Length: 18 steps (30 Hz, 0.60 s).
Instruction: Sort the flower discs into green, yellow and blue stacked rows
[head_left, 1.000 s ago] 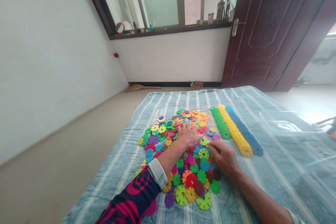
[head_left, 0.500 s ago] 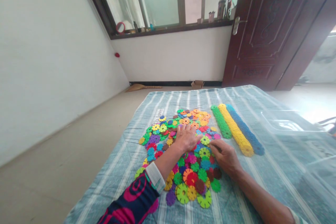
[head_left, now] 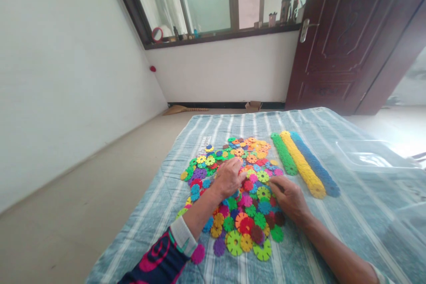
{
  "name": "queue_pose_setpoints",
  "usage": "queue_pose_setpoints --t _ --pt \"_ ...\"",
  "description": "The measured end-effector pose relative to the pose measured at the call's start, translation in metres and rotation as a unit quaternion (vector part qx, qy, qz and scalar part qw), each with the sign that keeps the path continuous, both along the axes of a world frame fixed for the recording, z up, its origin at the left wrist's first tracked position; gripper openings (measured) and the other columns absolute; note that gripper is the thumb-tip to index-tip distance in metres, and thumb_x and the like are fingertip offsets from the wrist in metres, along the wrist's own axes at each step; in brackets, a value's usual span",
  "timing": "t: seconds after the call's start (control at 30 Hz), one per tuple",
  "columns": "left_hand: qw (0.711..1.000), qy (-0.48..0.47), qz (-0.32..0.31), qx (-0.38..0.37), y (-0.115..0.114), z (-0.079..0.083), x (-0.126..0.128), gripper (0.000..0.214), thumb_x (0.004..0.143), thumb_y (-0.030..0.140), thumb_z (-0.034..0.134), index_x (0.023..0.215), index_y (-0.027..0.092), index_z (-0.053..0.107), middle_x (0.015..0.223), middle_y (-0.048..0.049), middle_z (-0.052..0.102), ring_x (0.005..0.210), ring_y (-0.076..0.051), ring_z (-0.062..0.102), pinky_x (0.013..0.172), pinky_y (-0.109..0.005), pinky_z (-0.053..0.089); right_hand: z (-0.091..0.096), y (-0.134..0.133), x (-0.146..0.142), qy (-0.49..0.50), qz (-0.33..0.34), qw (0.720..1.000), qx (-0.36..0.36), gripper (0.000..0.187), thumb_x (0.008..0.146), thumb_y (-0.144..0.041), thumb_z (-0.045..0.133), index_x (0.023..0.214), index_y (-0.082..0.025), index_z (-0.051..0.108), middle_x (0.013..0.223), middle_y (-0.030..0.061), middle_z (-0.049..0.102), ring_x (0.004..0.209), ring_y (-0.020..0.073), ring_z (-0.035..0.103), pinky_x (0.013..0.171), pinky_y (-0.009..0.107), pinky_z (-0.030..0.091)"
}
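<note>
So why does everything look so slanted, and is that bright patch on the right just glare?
In the head view, wide-lens distortion leans the wall and door sharply; yes, the clear plastic container shows bright glare, while the coloured discs stay fairly sharp.

Left hand (head_left: 228, 178): fingers down on plastic snowflake discs (head_left: 256, 217), mid-pile.
Right hand (head_left: 289, 199): at the pile's right edge, touching discs.
Right of pile: green stack (head_left: 284, 154), yellow stack (head_left: 301, 168), blue stack (head_left: 314, 164), side by side.
Under all: striped blue quilt (head_left: 149, 230).

The left hand (head_left: 228, 178) has slid leftward — across the plastic discs (head_left: 251, 211).
</note>
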State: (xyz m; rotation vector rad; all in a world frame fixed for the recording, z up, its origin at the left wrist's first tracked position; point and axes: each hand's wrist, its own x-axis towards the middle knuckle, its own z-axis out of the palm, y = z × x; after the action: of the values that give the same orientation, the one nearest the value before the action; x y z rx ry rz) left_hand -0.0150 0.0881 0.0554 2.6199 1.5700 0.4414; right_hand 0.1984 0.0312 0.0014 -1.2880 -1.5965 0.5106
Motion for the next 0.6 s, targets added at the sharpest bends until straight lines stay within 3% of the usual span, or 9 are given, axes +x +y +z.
queue_pose_setpoints --t 0.13,0.2,0.47,0.6 --pt "0.99 0.042 0.134 -0.011 0.014 0.006 -0.015 0.04 0.093 0.046 0.051 0.117 0.015 0.06 0.127 -0.0174 0.059 0.125 -0.033 0.05 0.106 -0.049 0.039 0.0 0.0 0.001 -0.002 0.002 1.0 -0.001 0.023 0.085 -0.034 0.053 0.078 -0.021 0.069 0.08 0.0045 0.071 0.077 0.0204 0.065 0.074 0.031 0.049" --pt "0.984 0.058 0.164 -0.027 0.019 0.007 -0.016 0.047 0.094 0.051 0.048 0.119 0.014 0.059 0.127 -0.0195 0.058 0.125 -0.035 0.05 0.103 -0.051 0.04 0.0 0.0 0.001 -0.003 0.003 1.0 -0.001 0.023 0.085 -0.035 0.053 0.078 -0.02 0.07 0.08 0.0047 0.071 0.077 0.0205 0.065 0.074 0.03 0.049" --pt "0.995 0.05 0.082 -0.037 0.01 -0.003 0.009 0.036 0.095 0.051 0.048 0.108 0.021 0.064 0.114 -0.0088 0.065 0.114 -0.026 0.057 0.099 -0.041 0.042 0.001 -0.001 0.001 -0.005 0.005 1.0 -0.001 0.023 0.084 -0.035 0.053 0.077 -0.021 0.069 0.08 0.0042 0.071 0.075 0.02 0.065 0.072 0.03 0.049" --pt "0.997 0.032 0.071 -0.022 0.01 -0.005 0.005 0.031 0.094 0.045 0.052 0.105 0.019 0.065 0.115 -0.01 0.065 0.116 -0.025 0.057 0.101 -0.038 0.042 0.001 0.0 0.002 -0.005 0.005 1.0 -0.002 0.023 0.085 -0.035 0.053 0.077 -0.021 0.069 0.08 0.0043 0.071 0.075 0.0201 0.065 0.072 0.03 0.049"
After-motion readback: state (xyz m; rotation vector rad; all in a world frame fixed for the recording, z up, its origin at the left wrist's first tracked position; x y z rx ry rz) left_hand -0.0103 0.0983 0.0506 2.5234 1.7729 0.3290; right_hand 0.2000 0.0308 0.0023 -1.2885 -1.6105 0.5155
